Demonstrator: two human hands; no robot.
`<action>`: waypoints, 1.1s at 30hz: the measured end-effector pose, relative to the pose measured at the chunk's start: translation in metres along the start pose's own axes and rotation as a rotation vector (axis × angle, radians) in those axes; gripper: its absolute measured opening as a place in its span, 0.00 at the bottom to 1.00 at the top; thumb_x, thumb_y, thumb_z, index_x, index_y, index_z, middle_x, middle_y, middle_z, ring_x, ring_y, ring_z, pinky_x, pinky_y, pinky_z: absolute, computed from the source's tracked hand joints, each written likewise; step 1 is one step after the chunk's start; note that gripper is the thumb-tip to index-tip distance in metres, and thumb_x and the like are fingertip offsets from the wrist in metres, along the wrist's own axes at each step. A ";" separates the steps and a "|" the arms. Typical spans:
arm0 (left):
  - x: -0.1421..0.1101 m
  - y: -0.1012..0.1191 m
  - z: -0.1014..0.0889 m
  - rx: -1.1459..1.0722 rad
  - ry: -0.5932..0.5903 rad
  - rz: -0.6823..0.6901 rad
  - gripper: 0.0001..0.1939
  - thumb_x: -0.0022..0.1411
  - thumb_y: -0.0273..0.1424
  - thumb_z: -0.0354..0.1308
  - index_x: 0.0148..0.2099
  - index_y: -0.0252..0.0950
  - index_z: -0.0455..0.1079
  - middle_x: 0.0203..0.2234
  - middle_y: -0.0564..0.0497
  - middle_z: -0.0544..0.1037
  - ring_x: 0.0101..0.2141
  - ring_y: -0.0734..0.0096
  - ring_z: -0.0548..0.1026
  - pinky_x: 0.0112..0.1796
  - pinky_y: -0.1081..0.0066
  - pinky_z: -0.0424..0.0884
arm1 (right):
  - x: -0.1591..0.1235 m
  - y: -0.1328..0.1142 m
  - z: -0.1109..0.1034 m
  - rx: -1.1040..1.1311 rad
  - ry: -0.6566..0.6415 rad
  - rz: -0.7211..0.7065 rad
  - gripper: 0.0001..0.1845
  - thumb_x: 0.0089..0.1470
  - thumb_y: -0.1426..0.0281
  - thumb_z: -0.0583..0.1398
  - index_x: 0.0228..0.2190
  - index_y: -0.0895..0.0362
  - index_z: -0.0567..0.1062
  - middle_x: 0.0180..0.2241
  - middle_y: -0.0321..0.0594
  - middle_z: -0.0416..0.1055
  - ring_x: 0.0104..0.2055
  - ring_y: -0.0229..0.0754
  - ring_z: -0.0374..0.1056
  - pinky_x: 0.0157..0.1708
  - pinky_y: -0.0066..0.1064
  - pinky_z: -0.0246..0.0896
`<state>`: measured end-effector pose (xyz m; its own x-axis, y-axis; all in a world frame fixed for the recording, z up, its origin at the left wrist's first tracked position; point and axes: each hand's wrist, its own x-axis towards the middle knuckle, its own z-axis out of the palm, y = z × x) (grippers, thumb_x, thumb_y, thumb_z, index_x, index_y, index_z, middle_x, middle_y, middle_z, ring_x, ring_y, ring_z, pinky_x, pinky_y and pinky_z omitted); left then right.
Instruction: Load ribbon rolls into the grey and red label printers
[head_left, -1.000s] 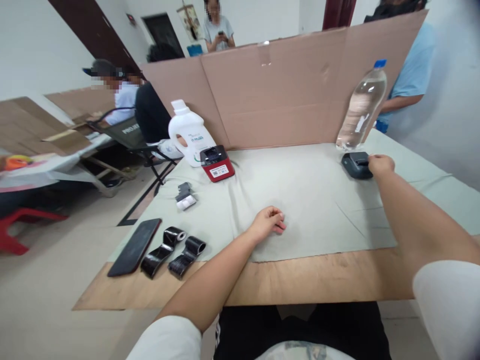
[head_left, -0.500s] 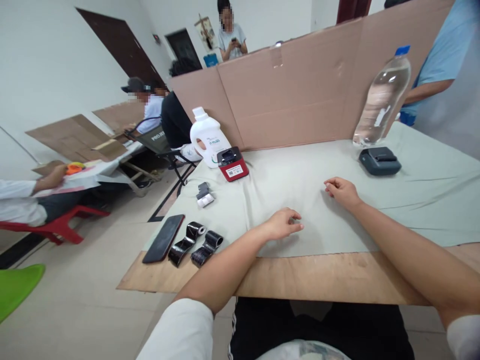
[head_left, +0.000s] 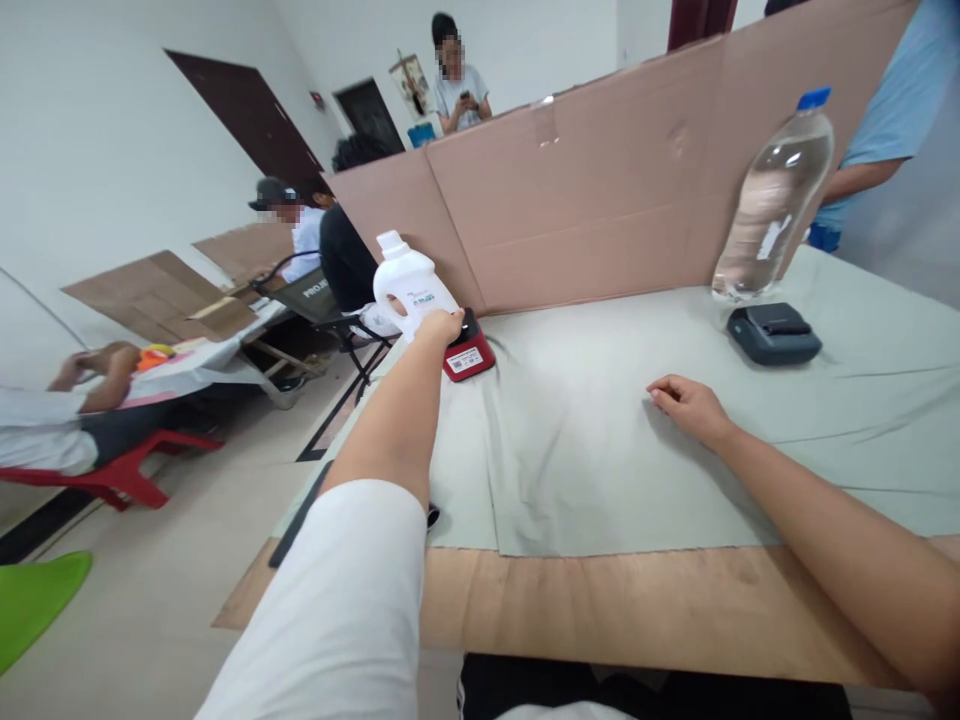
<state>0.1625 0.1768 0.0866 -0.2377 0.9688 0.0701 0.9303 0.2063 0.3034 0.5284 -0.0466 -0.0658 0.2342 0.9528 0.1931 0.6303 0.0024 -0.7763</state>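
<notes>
A left hand (head_left: 439, 325) reaches to eleven o'clock from the wearer and covers part of a red-and-black boxy device (head_left: 472, 362) at the far side of a worktable. The hand's back faces the camera and its fingertips are lost against the dark top, so whether they pinch the device or merely lie on it cannot be told. The right hand (head_left: 694, 408), at one o'clock, lies low over the cloth, fingers bent and bunched, thumb close to the forefinger; whether the two touch is unclear. The left sleeve (head_left: 330, 600) hides most of a flat dark slab (head_left: 298, 520) at ten o'clock and all but the curled end of a glossy black piece (head_left: 433, 516). At the frame's two o'clock, a person in a light blue shirt (head_left: 896, 125) is cut off by the edge.

Pale, creased cloth (head_left: 577, 470) covers the table, baring a strip of grained wood (head_left: 600, 600) at six o'clock. A white plastic jug (head_left: 409, 280) with a loop handle stands just behind the red device. At one o'clock, a clear, waisted bottle (head_left: 776, 205) with a blue cap rises behind a dark, round-cornered device (head_left: 776, 335), before a creased cardboard panel (head_left: 600, 200).
</notes>
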 end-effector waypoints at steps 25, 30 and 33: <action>-0.215 0.069 0.006 0.115 -0.125 0.414 0.43 0.48 0.63 0.55 0.54 0.35 0.63 0.55 0.35 0.64 0.51 0.42 0.71 0.48 0.56 0.67 | 0.000 0.003 0.001 -0.081 -0.047 -0.104 0.09 0.54 0.67 0.58 0.34 0.53 0.78 0.31 0.39 0.78 0.32 0.41 0.71 0.35 0.33 0.65; -0.285 0.066 0.011 0.134 -0.099 0.536 0.41 0.49 0.62 0.56 0.54 0.36 0.63 0.54 0.35 0.64 0.49 0.39 0.71 0.47 0.53 0.66 | -0.007 0.003 -0.003 0.005 -0.038 -0.192 0.16 0.55 0.61 0.58 0.43 0.54 0.76 0.40 0.43 0.77 0.34 0.42 0.71 0.42 0.39 0.69; -0.308 0.058 0.022 0.116 -0.043 0.559 0.39 0.50 0.59 0.58 0.53 0.34 0.64 0.54 0.33 0.64 0.51 0.37 0.69 0.49 0.51 0.65 | -0.016 -0.008 0.000 0.117 -0.083 -0.229 0.29 0.57 0.53 0.56 0.56 0.55 0.68 0.56 0.51 0.67 0.44 0.47 0.72 0.48 0.44 0.68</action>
<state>0.2959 -0.1061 0.0620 0.3082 0.9393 0.1504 0.9366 -0.3273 0.1247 0.5199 -0.0624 -0.0630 0.0307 0.9449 0.3259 0.5690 0.2515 -0.7829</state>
